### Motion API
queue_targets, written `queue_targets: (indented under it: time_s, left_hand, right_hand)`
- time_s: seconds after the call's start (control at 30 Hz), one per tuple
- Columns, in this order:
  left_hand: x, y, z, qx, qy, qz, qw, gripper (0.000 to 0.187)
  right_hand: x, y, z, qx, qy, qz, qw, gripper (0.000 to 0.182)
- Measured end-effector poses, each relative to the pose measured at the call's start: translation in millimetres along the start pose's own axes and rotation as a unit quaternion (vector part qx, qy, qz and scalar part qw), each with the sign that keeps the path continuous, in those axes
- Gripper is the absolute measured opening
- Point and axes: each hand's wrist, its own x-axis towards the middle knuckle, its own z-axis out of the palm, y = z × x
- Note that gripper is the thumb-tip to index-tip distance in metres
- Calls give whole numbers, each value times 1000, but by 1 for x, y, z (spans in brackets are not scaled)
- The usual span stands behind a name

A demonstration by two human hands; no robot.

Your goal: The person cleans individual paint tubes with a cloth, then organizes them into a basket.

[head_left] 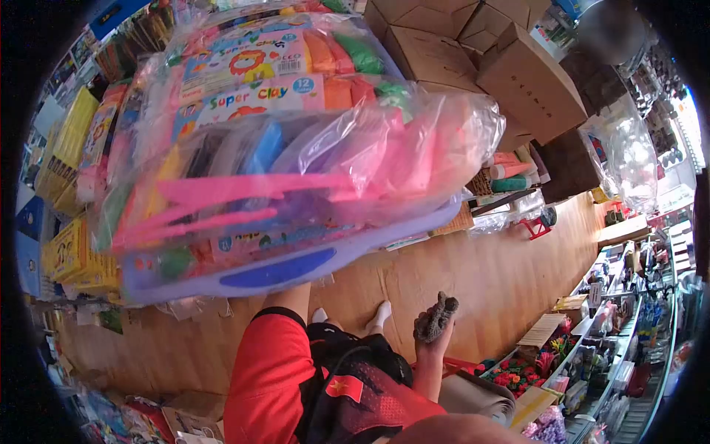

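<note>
A purple plastic tray (296, 274) fills the upper left, heaped with clear bags of coloured modelling clay (251, 96) labelled "Super Clay". On top of the near side lies a clear bag with pink plastic tools (244, 189), blurred. My left forearm (292, 298) goes up behind the tray's near edge, so my left hand is hidden. Low on the right, away from the tray, my right hand (448, 333) is closed around a bunched dark grey rag (435, 317). The rag covers most of its fingers.
Open cardboard boxes (529, 81) stand beyond the tray. Yellow boxes (70, 251) are stacked at the left. Glass shelves (629, 333) crowded with small goods run along the right, with red artificial flowers (510, 377) nearby. Wooden flooring (414, 266) lies below.
</note>
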Motion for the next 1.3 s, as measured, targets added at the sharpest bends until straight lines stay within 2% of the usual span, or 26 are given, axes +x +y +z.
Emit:
queue_targets:
  time_s: [0.03, 0.1, 0.13, 0.3, 0.37, 0.4, 0.47, 0.53, 0.57, 0.67, 0.7, 0.73, 0.77, 0.8, 0.83, 0.9, 0.93, 0.97, 1.0, 1.03, 1.07, 1.1, 1.17, 1.2, 1.23, 1.3]
  left_hand:
    - [0, -5, -2, -15, -3, -6, 1000, 35]
    - [2, -14, -17, -37, -6, -16, 999, 36]
    - [0, -22, -21, -50, -9, -23, 998, 37]
    - [-42, -71, -34, -146, 4, -76, 986, 40]
    - [-67, -85, -53, -185, 28, -89, 978, 41]
    - [-76, -89, -63, -203, 41, -91, 974, 42]
    - [-99, -89, -81, -240, 66, -92, 964, 43]
    - [-114, -143, -94, -275, 92, -93, 953, 44]
    - [-127, -112, -103, -275, 108, -85, 952, 44]
    - [-256, -50, -95, -433, -13, -141, 890, 44]
    - [-273, -10, -98, -482, -57, -158, 860, 44]
    - [-285, 4, -90, -484, -43, -150, 861, 44]
    - [-292, 17, -82, -526, -100, -118, 836, 43]
    - [-299, 29, -72, -563, -158, -84, 807, 42]
    - [-306, 41, -60, -563, -147, -76, 809, 42]
    - [-323, 66, -33, -449, -156, -57, 878, 43]
    - [-334, 86, -18, -449, -146, -51, 880, 43]
    - [-346, 112, -1, -353, -104, -22, 929, 45]
    - [-359, 138, 13, -252, -61, 6, 966, 48]
    - [-372, 163, 23, -160, 3, 121, 980, 52]
    - [-387, 183, 24, -101, 5, 116, 988, 52]
    - [-395, 195, 24, -42, 8, 110, 993, 52]
    - [-396, 197, 29, -59, 46, 126, 989, 48]
    - [-395, 196, 31, -77, 74, 143, 984, 44]
    - [-388, 191, 32, -79, 80, 142, 984, 44]
    - [-373, 176, 30, -182, 127, 153, 963, 40]
  right_hand:
    - [0, 0, 1, 6, -1, -2, 1000, 35]
    - [-7, 1, 11, -23, 112, 4, 993, 36]
    - [-12, -1, 15, -31, 82, 14, 996, 36]
    - [4, 8, -13, -43, 82, 29, 995, 37]
    - [12, 9, -10, -135, 111, 50, 983, 37]
    - [28, 15, -27, -171, 77, 17, 982, 33]
    - [22, -5, 22, -204, 29, 14, 978, 28]
    - [30, -19, 35, -276, -54, 32, 959, 21]
    - [40, -23, 31, -277, -70, 41, 958, 21]
    - [68, -33, 33, -371, -187, -56, 908, 17]
    - [70, -37, 40, -371, -200, -49, 905, 17]
    - [70, -42, 51, -387, -215, -95, 892, 17]
    - [69, -48, 60, -400, -227, -142, 876, 16]
    - [66, -53, 68, -397, -234, -121, 879, 18]
    - [64, -56, 74, -395, -247, -115, 877, 18]
    - [55, -61, 85, -387, -298, -143, 861, 20]
    - [49, -65, 91, -416, -312, -194, 832, 22]
    - [55, -67, 93, -414, -322, -191, 830, 22]
    - [63, -68, 94, -433, -345, -246, 796, 22]
    - [69, -69, 97, -449, -364, -300, 758, 23]
    - [66, -78, 108, -422, -347, -298, 782, 17]
    - [62, -86, 110, -419, -355, -296, 782, 17]
    - [57, -97, 107, -488, -453, -267, 697, 12]
    - [53, -94, 101, -453, -465, -306, 697, 13]
    - [46, -93, 91, -446, -472, -283, 705, 11]
    - [26, -101, 77, -433, -493, -316, 685, 11]
